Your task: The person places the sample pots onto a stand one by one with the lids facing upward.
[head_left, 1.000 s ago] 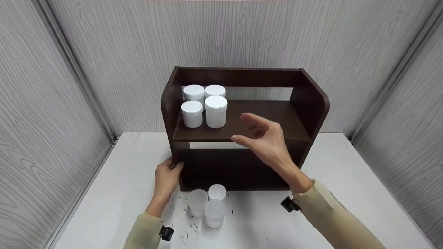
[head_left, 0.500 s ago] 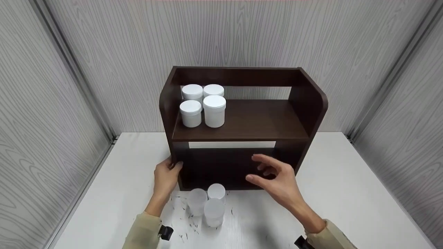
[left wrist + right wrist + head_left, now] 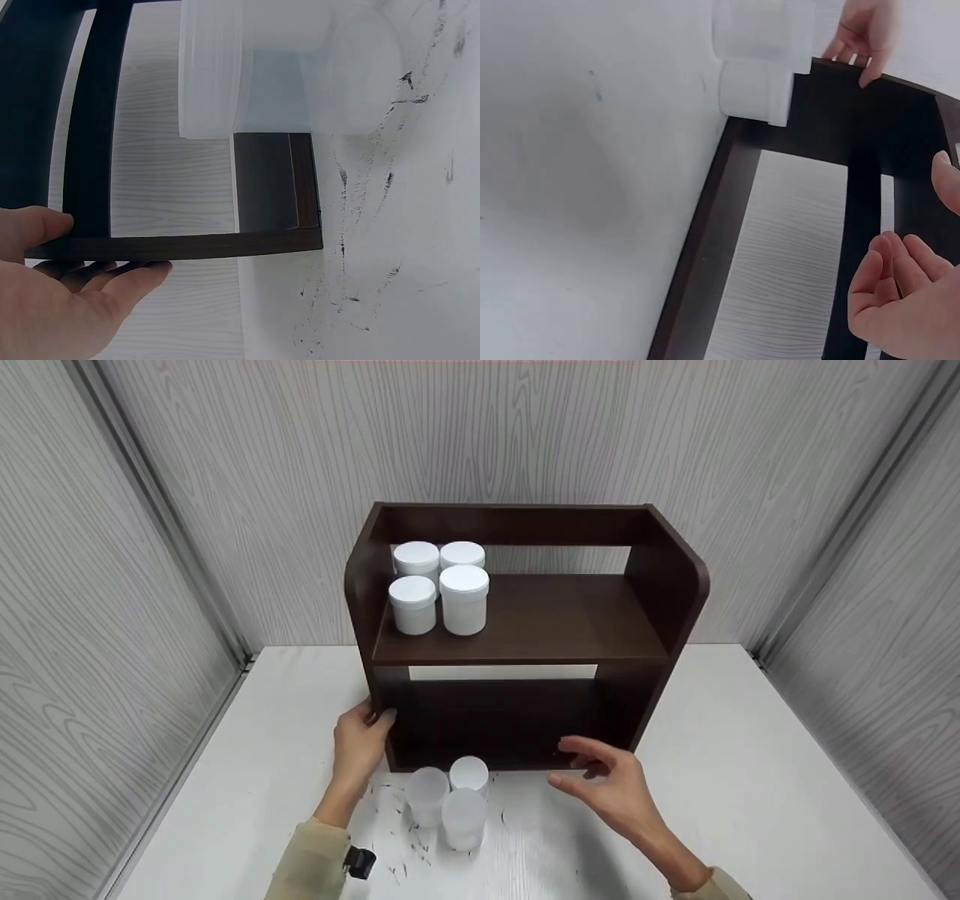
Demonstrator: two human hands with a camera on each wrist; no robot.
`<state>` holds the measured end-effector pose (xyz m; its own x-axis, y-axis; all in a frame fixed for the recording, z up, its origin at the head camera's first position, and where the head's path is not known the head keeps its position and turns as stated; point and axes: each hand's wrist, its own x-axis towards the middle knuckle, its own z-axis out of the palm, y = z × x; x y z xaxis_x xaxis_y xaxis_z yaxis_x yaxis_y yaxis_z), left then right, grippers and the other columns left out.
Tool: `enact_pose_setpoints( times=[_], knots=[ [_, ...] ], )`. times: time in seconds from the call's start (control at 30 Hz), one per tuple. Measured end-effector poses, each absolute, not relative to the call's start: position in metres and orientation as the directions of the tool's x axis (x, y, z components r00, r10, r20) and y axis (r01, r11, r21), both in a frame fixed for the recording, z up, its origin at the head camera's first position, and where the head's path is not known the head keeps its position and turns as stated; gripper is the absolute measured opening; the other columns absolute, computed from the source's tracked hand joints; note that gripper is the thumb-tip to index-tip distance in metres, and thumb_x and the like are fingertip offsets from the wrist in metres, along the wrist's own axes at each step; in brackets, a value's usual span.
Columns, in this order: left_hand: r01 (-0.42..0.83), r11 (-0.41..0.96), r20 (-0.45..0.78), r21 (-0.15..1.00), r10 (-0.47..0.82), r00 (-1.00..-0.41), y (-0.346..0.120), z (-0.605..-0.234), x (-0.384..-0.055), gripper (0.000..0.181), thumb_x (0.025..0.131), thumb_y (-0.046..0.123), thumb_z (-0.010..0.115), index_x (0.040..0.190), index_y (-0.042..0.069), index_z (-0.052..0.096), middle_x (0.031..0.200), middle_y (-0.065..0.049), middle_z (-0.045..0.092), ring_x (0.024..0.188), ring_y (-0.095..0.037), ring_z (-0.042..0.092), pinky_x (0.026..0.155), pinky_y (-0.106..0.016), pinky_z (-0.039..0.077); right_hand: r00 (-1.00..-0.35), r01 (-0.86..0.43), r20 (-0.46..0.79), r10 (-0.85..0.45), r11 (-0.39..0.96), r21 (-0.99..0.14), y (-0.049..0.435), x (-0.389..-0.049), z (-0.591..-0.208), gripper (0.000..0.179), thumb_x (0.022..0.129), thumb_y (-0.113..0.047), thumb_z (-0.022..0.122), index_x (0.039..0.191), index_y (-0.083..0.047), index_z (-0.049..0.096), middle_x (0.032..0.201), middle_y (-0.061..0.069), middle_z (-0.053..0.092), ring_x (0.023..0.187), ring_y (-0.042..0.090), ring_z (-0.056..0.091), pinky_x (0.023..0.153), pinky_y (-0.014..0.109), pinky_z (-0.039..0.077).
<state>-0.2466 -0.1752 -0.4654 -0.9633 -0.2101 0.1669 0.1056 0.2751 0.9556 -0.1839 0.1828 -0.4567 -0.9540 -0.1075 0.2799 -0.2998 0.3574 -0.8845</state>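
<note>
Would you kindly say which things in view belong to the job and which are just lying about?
Likely the job:
brown shelf, gripped by left hand
four white jars on it
three pale jars before it
right hand, holding nothing

Likely surroundings:
table
wall panels
black wrist device

The head view looks forward and down from above and in front of the dark wooden shelf unit (image 3: 555,619), far enough back to hold it whole. The left wrist view sits close before the unit's left end, facing in, turned sideways. The right wrist view, also sideways, looks across the unit's front toward that end. Both wrist views share the left hand (image 3: 360,742) at the unit's left side panel (image 3: 187,246).
</note>
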Motion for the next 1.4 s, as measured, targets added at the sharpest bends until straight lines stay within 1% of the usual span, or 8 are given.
enact_pose_setpoints(
  times=[0.13,0.27,0.47,0.77,0.9,1.1,1.23,1.4],
  knots=[
    [0.11,0.273,0.172,0.956,-0.211,-0.962,-0.175,-0.466,-0.247,0.05,0.105,0.011,0.059,0.146,-0.015,0.05,0.143,-0.032,0.058,0.132,-0.043,0.058,0.107,-0.049,0.052,-0.958,-0.287,0.258,-0.127,0.373,-0.882,0.185,-0.182,-0.467,0.046,0.081,-0.014,0.093,0.124,-0.009,0.077,0.118,0.005,0.076,0.099,0.027,0.066,0.082,0.034,0.056],
    [0.113,0.274,0.174,0.955,-0.21,-0.962,-0.176,-0.466,-0.247,0.049,0.105,0.011,0.06,0.146,-0.015,0.05,0.143,-0.032,0.058,0.132,-0.043,0.058,0.107,-0.049,0.052,-0.96,-0.275,0.233,-0.154,0.38,-0.883,0.185,-0.181,-0.474,0.046,0.081,-0.018,0.093,0.123,-0.01,0.077,0.118,0.004,0.076,0.099,0.031,0.066,0.082,0.034,0.057],
    [0.108,0.279,0.167,0.954,-0.197,-0.966,-0.176,-0.466,-0.247,0.052,0.106,0.012,0.059,0.147,-0.016,0.047,0.147,-0.033,0.053,0.136,-0.046,0.054,0.109,-0.049,0.05,-0.952,-0.29,0.221,-0.213,0.388,-0.875,0.18,-0.179,-0.483,0.046,0.08,-0.022,0.094,0.122,-0.014,0.077,0.116,-0.002,0.075,0.099,0.029,0.066,0.082,0.04,0.058],
    [0.114,0.282,0.176,0.953,-0.209,-0.962,-0.175,-0.466,-0.247,0.051,0.105,0.012,0.06,0.147,-0.015,0.049,0.145,-0.032,0.056,0.135,-0.044,0.056,0.109,-0.049,0.051,-0.931,-0.321,0.198,-0.308,0.426,-0.846,0.157,-0.178,-0.496,0.048,0.081,-0.029,0.093,0.123,-0.014,0.077,0.116,0.0,0.075,0.097,0.034,0.066,0.08,0.044,0.059],
    [0.109,0.283,0.177,0.953,-0.226,-0.958,-0.175,-0.465,-0.246,0.051,0.104,0.012,0.061,0.146,-0.016,0.05,0.143,-0.033,0.058,0.132,-0.044,0.058,0.108,-0.05,0.051,-0.915,-0.346,0.205,-0.349,0.412,-0.843,0.145,-0.178,-0.499,0.051,0.08,-0.029,0.094,0.125,-0.013,0.076,0.118,0.002,0.075,0.096,0.033,0.066,0.08,0.048,0.059],
    [0.103,0.297,0.177,0.949,-0.232,-0.956,-0.174,-0.463,-0.245,0.05,0.104,0.013,0.062,0.145,-0.015,0.051,0.141,-0.033,0.058,0.131,-0.045,0.059,0.106,-0.051,0.052,-0.905,-0.349,0.194,-0.38,0.398,-0.849,0.127,-0.178,-0.501,0.055,0.077,-0.027,0.095,0.125,-0.009,0.075,0.118,-0.001,0.075,0.096,0.029,0.066,0.081,0.051,0.058],
    [0.101,0.309,0.179,0.946,-0.237,-0.955,-0.174,-0.461,-0.245,0.049,0.104,0.012,0.063,0.144,-0.014,0.053,0.14,-0.033,0.059,0.129,-0.044,0.06,0.105,-0.05,0.053,-0.902,-0.349,0.19,-0.387,0.396,-0.85,0.117,-0.179,-0.502,0.057,0.076,-0.025,0.096,0.126,-0.006,0.075,0.12,0.003,0.075,0.096,0.028,0.066,0.082,0.05,0.058],
    [0.104,0.309,0.187,0.945,-0.252,-0.949,-0.174,-0.459,-0.244,0.055,0.102,0.015,0.067,0.147,-0.012,0.051,0.141,-0.031,0.06,0.127,-0.043,0.063,0.103,-0.05,0.055,-0.895,-0.366,0.201,-0.397,0.399,-0.841,0.106,-0.18,-0.504,0.058,0.076,-0.026,0.096,0.126,-0.007,0.075,0.12,0.002,0.075,0.096,0.029,0.066,0.081,0.043,0.058]
  ],
)
